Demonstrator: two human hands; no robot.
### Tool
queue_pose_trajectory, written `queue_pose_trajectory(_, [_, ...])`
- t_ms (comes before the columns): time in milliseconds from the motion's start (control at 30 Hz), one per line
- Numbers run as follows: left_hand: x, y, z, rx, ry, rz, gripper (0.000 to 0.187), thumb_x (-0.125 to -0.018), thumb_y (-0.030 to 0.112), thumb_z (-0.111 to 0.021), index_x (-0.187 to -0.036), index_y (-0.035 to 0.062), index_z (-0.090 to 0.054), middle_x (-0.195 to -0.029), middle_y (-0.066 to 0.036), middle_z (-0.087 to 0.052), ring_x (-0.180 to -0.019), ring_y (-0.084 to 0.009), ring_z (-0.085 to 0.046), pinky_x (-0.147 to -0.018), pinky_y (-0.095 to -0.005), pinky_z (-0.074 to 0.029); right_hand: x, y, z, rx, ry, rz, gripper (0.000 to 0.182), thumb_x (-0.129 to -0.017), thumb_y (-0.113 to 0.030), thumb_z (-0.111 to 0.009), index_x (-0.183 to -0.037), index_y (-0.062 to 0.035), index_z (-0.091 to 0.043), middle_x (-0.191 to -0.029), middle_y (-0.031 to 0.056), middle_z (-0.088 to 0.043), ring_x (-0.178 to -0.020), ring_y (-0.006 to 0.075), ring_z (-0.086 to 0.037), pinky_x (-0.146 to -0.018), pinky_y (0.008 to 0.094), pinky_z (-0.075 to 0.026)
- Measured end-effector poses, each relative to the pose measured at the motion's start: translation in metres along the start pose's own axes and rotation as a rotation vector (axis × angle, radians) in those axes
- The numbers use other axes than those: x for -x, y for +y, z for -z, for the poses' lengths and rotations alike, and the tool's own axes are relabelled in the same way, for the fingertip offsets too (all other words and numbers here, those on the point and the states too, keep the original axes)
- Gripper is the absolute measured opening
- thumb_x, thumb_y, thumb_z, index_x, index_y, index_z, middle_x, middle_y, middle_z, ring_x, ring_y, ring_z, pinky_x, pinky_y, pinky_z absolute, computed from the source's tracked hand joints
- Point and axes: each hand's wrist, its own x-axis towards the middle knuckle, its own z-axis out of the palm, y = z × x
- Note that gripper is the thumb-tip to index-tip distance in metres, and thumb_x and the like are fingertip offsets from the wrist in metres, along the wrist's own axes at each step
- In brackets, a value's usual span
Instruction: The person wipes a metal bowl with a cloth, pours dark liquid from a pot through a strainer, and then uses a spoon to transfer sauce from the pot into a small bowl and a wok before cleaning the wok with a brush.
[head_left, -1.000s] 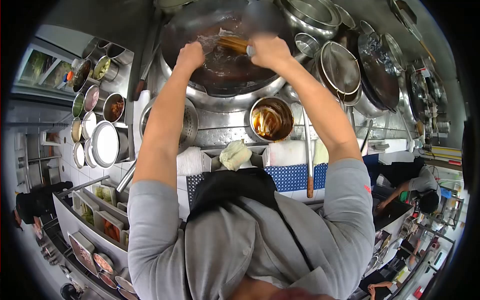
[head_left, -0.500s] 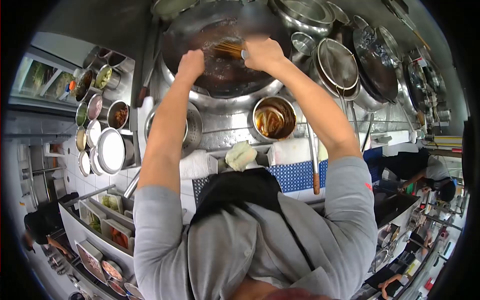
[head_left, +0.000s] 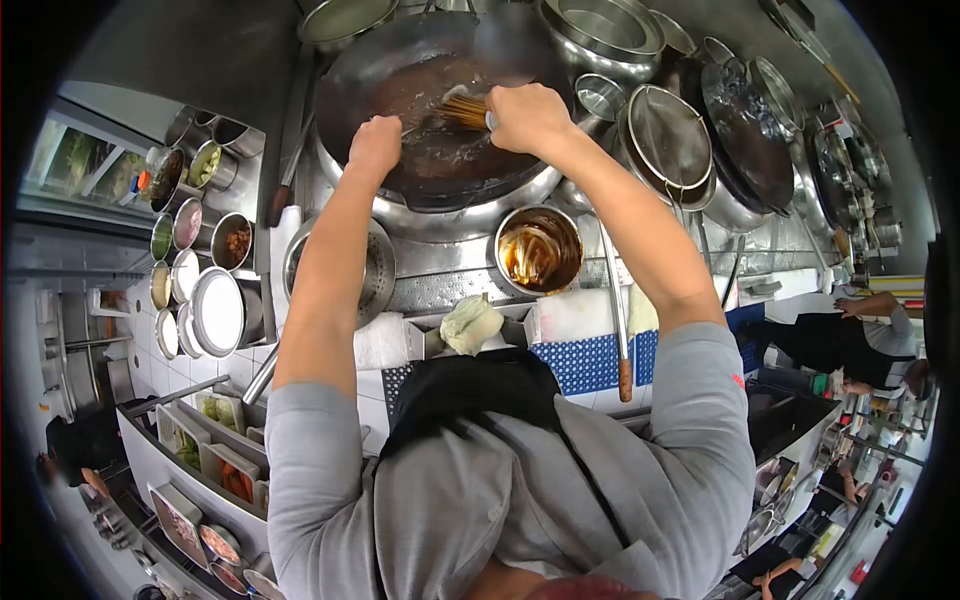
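Observation:
A large dark wok (head_left: 440,190) with brownish liquid in it sits on the stove at the top of the view. My right hand (head_left: 530,120) is closed around a bamboo wok brush (head_left: 463,112), its bristles down in the wok. My left hand (head_left: 376,145) makes a fist over the wok's left side. A thin shiny edge shows beside that fist, but what it holds is mostly hidden. Between my arms stands a metal pot (head_left: 507,275) with brown sauce smeared inside.
A crumpled pale cloth (head_left: 471,325) lies at the counter edge. A wooden-handled tool (head_left: 618,330) leans beside my right arm. Strainers (head_left: 670,137) and another wok (head_left: 745,140) stand right. Ingredient pots (head_left: 233,241) are at left. Co-workers (head_left: 850,345) stand behind.
The wok and pots sit slightly lower and further left in view. My left hand has shifted a little down, and the brush bristles have moved within the wok. A co-worker at right has changed posture.

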Motion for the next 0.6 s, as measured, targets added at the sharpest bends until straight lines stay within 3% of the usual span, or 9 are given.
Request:
queue_pose_trajectory(167, [0.008,0.014,0.007,-0.078,-0.048,-0.032,0.015,-0.085,0.003,-0.058,-0.090,-0.0003,-0.072,-0.092,-0.026,-0.071,-0.092,-0.0407,-0.071,-0.084,-0.0487,-0.057,0.007,0.002,-0.021,-0.071,0.018,0.075,0.029,-0.073,-0.018,-0.072,-0.099,-0.0074,-0.074,-0.096,0.0198,-0.074,-0.091,0.0348,-0.073,-0.081,0.0437,-0.059])
queue_pose_trajectory(300, [0.001,0.020,0.012,-0.143,-0.079,-0.068,0.019,-0.088,0.005,-0.055,-0.091,0.0017,-0.073,-0.092,-0.025,-0.072,-0.092,-0.0393,-0.072,-0.083,-0.0473,-0.058,0.007,-0.013,0.014,0.000,0.007,0.065,0.029,-0.076,-0.020,-0.071,-0.100,-0.0056,-0.073,-0.096,0.0184,-0.074,-0.093,0.0338,-0.073,-0.082,0.0431,-0.059])
queue_pose_trajectory(367, [-0.004,0.015,0.012,-0.132,-0.069,-0.091,0.018,-0.087,0.005,-0.056,-0.090,0.0015,-0.073,-0.092,-0.025,-0.072,-0.091,-0.0393,-0.072,-0.083,-0.0469,-0.058,0.000,-0.003,-0.019,-0.097,-0.020,0.076,0.029,-0.075,-0.020,-0.072,-0.099,-0.0046,-0.073,-0.096,0.0176,-0.074,-0.094,0.0336,-0.073,-0.082,0.0428,-0.059])
queue_pose_trajectory(467, [-0.009,0.013,0.020,-0.138,-0.065,-0.139,0.018,-0.087,0.005,-0.056,-0.090,0.0014,-0.074,-0.092,-0.025,-0.072,-0.091,-0.0393,-0.072,-0.082,-0.0465,-0.058,-0.005,0.000,0.004,-0.040,-0.003,-0.044,0.030,-0.074,-0.018,-0.071,-0.101,-0.0053,-0.073,-0.098,0.0178,-0.074,-0.094,0.0347,-0.072,-0.083,0.0447,-0.058])
queue_pose_trajectory(600, [-0.015,0.005,0.019,-0.130,-0.048,-0.114,0.018,-0.086,0.006,-0.059,-0.095,0.0001,-0.073,-0.092,-0.024,-0.072,-0.091,-0.0391,-0.072,-0.083,-0.0463,-0.058,0.008,-0.007,-0.019,-0.186,0.059,-0.020,0.026,-0.073,-0.016,-0.071,-0.097,-0.0060,-0.075,-0.095,0.0184,-0.074,-0.092,0.0354,-0.072,-0.081,0.0435,-0.059])
